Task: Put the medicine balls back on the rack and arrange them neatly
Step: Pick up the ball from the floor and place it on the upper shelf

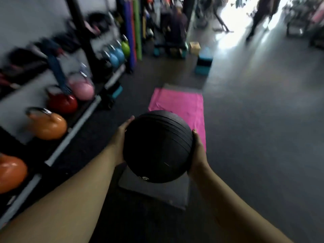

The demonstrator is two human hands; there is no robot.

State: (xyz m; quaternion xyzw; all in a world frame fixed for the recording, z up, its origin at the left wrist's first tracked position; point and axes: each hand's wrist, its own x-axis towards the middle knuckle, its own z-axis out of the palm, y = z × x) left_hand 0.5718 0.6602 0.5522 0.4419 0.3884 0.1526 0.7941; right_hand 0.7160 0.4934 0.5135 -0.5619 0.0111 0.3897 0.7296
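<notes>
1. My left hand [121, 137] and right hand [198, 153] press flat against opposite sides of the black medicine ball [158, 146], fingers spread, gripping it.
2. Ball held in the air above a grey mat [157, 192]; pink mat [178, 102] beyond.
3. Rack [78, 120] with coloured kettlebells [48, 125] on my left. View blurred.
</notes>
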